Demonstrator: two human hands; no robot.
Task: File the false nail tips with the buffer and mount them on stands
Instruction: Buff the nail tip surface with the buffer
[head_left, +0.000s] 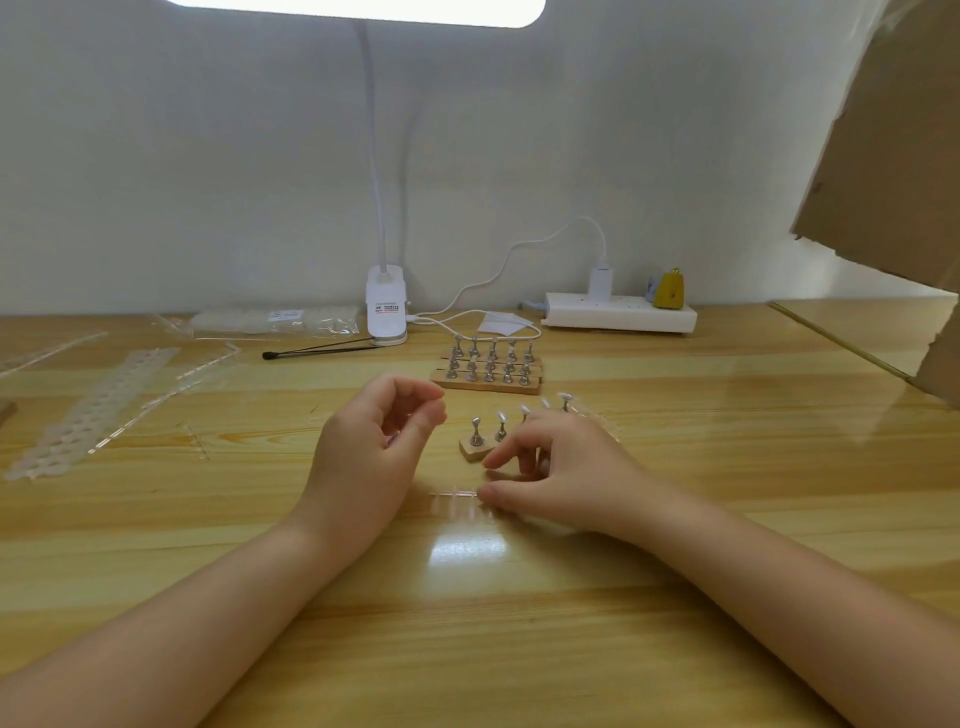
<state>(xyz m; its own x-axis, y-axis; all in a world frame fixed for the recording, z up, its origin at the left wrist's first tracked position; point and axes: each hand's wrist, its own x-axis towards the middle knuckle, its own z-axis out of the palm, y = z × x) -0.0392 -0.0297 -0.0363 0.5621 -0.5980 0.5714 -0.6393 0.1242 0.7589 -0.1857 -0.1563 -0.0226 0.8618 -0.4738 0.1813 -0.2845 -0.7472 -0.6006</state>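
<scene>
A short wooden base (471, 453) with metal stands (476, 432) lies between my hands; several stands carry pale nail tips (501, 417). My left hand (382, 441) hovers left of it, its fingers loosely curled with nothing visible in them. My right hand (558, 470) covers the base's right part. Its thumb and bent fingers pinch a clear strip of nail tips (457, 500) that lies on the table in front of the base. No buffer is visible.
Wooden bases with several bare metal stands (488, 370) sit behind. At the left lie clear strips (156, 402) and a perforated white strip (98, 405). At the back are a clip lamp (385, 306), black tweezers (317, 349), a power strip (621, 312) and a packet (275, 319). Cardboard (893, 145) hangs at the right.
</scene>
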